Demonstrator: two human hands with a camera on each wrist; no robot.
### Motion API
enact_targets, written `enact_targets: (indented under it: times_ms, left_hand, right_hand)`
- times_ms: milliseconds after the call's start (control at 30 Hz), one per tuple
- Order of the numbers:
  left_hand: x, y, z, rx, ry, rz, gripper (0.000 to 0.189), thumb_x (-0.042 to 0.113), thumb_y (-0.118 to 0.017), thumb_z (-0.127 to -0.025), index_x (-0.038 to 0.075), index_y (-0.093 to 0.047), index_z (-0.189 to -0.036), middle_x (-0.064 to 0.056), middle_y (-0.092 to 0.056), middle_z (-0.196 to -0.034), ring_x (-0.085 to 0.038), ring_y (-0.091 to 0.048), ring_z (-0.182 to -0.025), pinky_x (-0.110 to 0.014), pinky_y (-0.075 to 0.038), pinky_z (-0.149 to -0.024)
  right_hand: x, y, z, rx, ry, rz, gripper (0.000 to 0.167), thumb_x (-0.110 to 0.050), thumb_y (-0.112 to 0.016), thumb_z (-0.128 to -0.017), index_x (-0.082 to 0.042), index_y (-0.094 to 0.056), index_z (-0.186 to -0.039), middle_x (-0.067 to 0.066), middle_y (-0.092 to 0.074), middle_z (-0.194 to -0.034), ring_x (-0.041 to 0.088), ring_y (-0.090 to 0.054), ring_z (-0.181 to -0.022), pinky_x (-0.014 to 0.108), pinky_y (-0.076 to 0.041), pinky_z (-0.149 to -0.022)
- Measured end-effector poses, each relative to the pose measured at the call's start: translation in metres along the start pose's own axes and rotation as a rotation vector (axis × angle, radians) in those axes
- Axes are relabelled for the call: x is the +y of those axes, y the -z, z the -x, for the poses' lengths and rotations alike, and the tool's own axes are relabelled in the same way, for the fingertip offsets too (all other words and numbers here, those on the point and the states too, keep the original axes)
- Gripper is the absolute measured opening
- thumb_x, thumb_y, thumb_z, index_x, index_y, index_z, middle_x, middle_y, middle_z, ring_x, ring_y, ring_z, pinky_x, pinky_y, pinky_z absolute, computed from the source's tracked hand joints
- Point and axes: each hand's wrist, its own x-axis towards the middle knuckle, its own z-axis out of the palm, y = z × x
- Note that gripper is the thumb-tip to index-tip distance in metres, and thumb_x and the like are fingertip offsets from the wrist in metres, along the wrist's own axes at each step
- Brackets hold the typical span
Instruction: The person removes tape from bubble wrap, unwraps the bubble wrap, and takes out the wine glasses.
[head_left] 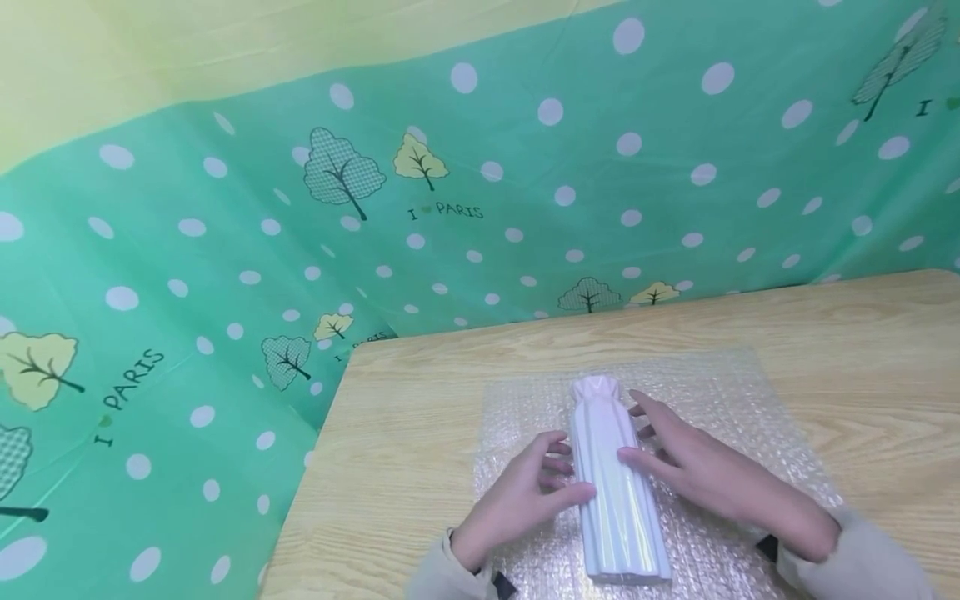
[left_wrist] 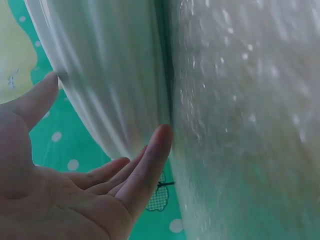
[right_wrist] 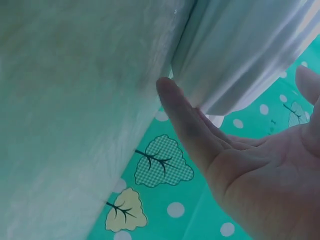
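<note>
A pale, glossy vase (head_left: pixel 617 492) with pleated sides and a narrow, pinkish neck lies on its side on a sheet of bubble wrap (head_left: pixel 708 379). Its neck points away from me, its flat base toward me. My left hand (head_left: pixel 525 496) is at the vase's left side, thumb tip against it and the other fingers spread low along the flank. On the other side is my right hand (head_left: pixel 701 471), its fingers extended beside the upper body and its thumb over the top edge. Both wrist views show fairly straight fingers around the pleated body.
The bubble wrap lies flat on a light wood-grain table (head_left: pixel 405 417). Behind and to the left hangs a green curtain (head_left: pixel 525 167) with white dots and printed trees, close along the table's edges.
</note>
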Motion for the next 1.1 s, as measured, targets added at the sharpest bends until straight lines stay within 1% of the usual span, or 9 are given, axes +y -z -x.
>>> enact_targets:
  times_ms: [100,167,233,333,467,733,900,1000,1100]
  left_hand:
    - [-0.0010,-0.0017,-0.0007,-0.008,-0.021,0.008,0.074,0.044,-0.071,-0.090,0.013,-0.039,-0.149,-0.004,-0.060,-0.131,-0.013,-0.065,-0.106,-0.023,-0.055,-0.089]
    - [-0.0017,-0.0020,-0.0014,-0.018,-0.034,0.011,0.073,0.042,-0.070,-0.091,0.013,-0.038,-0.149,-0.005,-0.060,-0.131,-0.011,-0.065,-0.105,-0.023,-0.055,-0.089]
    - [-0.0025,-0.0022,-0.0018,-0.027,-0.032,0.021,0.073,0.041,-0.070,-0.092,0.012,-0.037,-0.150,-0.005,-0.060,-0.132,-0.010,-0.064,-0.106,-0.023,-0.055,-0.089]
    - [-0.0036,-0.0029,-0.0021,-0.032,-0.026,0.042,0.073,0.039,-0.070,-0.092,0.012,-0.037,-0.150,-0.005,-0.060,-0.132,-0.010,-0.064,-0.107,-0.022,-0.055,-0.089]
    - [-0.0048,-0.0037,-0.0030,-0.030,-0.012,0.082,0.072,0.036,-0.072,-0.091,0.012,-0.037,-0.150,-0.007,-0.059,-0.133,-0.011,-0.064,-0.108,-0.022,-0.055,-0.089]
    - [-0.0074,-0.0056,-0.0052,-0.016,-0.005,0.157,0.075,0.028,-0.075,-0.089,0.008,-0.035,-0.150,-0.011,-0.056,-0.134,-0.012,-0.065,-0.107,-0.022,-0.056,-0.087]
    - [-0.0093,-0.0069,-0.0037,-0.009,-0.009,0.202,0.073,0.025,-0.075,-0.089,0.008,-0.036,-0.149,-0.012,-0.056,-0.134,-0.016,-0.065,-0.109,-0.025,-0.057,-0.088]
    - [-0.0099,-0.0073,-0.0031,-0.023,-0.001,0.237,0.074,0.025,-0.074,-0.090,0.011,-0.033,-0.150,-0.013,-0.054,-0.136,-0.019,-0.064,-0.113,-0.027,-0.057,-0.089]
    - [-0.0100,-0.0077,-0.0034,-0.053,0.004,0.295,0.077,0.025,-0.073,-0.091,0.012,-0.029,-0.152,-0.015,-0.050,-0.140,-0.021,-0.062,-0.117,-0.030,-0.058,-0.090]
  right_hand:
    - [0.0008,-0.0023,-0.0028,-0.008,0.020,-0.034,0.080,-0.051,-0.055,-0.098,-0.009,-0.019,-0.157,0.016,-0.054,-0.136,0.029,-0.061,-0.115,0.049,-0.057,-0.088]
    - [0.0019,-0.0037,-0.0037,-0.009,0.031,-0.044,0.077,-0.050,-0.055,-0.098,-0.007,-0.025,-0.155,0.015,-0.053,-0.135,0.026,-0.061,-0.112,0.043,-0.058,-0.086]
    - [0.0030,-0.0050,-0.0044,-0.013,0.040,-0.053,0.073,-0.048,-0.055,-0.099,-0.008,-0.029,-0.154,0.015,-0.052,-0.135,0.023,-0.060,-0.111,0.038,-0.058,-0.084]
    - [0.0038,-0.0064,-0.0052,-0.021,0.046,-0.066,0.071,-0.047,-0.055,-0.100,-0.010,-0.029,-0.154,0.015,-0.048,-0.137,0.021,-0.059,-0.110,0.032,-0.058,-0.082]
    - [0.0045,-0.0077,-0.0057,-0.032,0.042,-0.094,0.072,-0.046,-0.055,-0.099,-0.010,-0.027,-0.155,0.017,-0.046,-0.137,0.020,-0.059,-0.108,0.028,-0.057,-0.081]
    - [0.0051,-0.0078,-0.0058,-0.037,0.020,-0.125,0.072,-0.044,-0.056,-0.099,-0.012,-0.026,-0.156,0.017,-0.044,-0.139,0.020,-0.059,-0.107,0.027,-0.057,-0.079]
    - [0.0037,-0.0084,-0.0056,-0.064,0.000,-0.158,0.074,-0.042,-0.054,-0.101,-0.009,-0.021,-0.158,0.022,-0.040,-0.144,0.024,-0.058,-0.112,0.034,-0.056,-0.084]
    - [0.0034,-0.0087,-0.0056,-0.071,0.000,-0.172,0.073,-0.041,-0.053,-0.102,-0.008,-0.019,-0.158,0.023,-0.037,-0.147,0.025,-0.057,-0.114,0.037,-0.055,-0.087]
    - [0.0034,-0.0087,-0.0057,-0.067,-0.008,-0.185,0.073,-0.040,-0.053,-0.102,-0.007,-0.020,-0.158,0.024,-0.037,-0.147,0.024,-0.058,-0.113,0.034,-0.055,-0.086]
